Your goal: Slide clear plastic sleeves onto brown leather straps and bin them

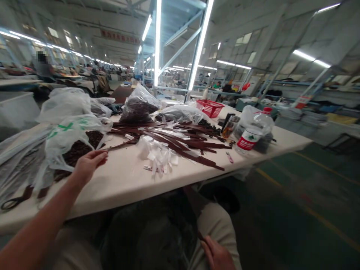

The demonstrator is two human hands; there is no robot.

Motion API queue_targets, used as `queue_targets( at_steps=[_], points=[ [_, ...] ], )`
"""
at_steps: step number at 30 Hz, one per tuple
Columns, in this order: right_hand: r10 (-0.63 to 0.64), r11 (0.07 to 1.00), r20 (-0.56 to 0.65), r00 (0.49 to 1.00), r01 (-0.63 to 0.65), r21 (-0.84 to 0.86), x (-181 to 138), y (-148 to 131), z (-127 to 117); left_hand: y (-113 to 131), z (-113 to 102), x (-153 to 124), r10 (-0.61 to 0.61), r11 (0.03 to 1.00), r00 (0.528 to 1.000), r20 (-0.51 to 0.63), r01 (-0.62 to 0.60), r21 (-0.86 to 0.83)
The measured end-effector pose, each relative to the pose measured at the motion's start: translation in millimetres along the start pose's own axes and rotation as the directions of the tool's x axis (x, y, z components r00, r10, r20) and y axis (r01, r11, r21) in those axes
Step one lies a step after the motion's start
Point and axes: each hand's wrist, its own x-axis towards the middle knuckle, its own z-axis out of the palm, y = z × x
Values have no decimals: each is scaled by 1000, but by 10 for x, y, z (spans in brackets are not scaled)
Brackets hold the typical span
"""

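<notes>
My left hand [89, 162] reaches over the white table [126, 180] to the mouth of a clear plastic bag [71, 140] full of small dark brown pieces; its fingers are pinched together at the bag's edge, and what they hold is too small to make out. My right hand [216, 255] rests low on my lap by my thigh, next to a dark bag [157, 232] between my knees; its fingers are hidden. A heap of brown leather straps [180, 142] lies across the table's middle, with white paper tags [159, 153] in front of it.
Several more plastic bags [139, 107] of dark pieces stand at the back of the table. A plastic water bottle [251, 135] lies at the right end, a red basket [210, 108] behind it. Scissors [12, 202] lie at the near left edge. A person stands far left.
</notes>
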Motion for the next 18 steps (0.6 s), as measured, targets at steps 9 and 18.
queue_targets(
  at_steps=[9,18],
  points=[
    [74,997,120,990,-69,-47,231,-552,-365,-197,1167,-2060,-200,747,748,633,534,-395],
    [-43,999,98,994,44,-10,543,-1180,-631,-336,1118,-2360,-219,799,586,780,567,-202]
  ],
)
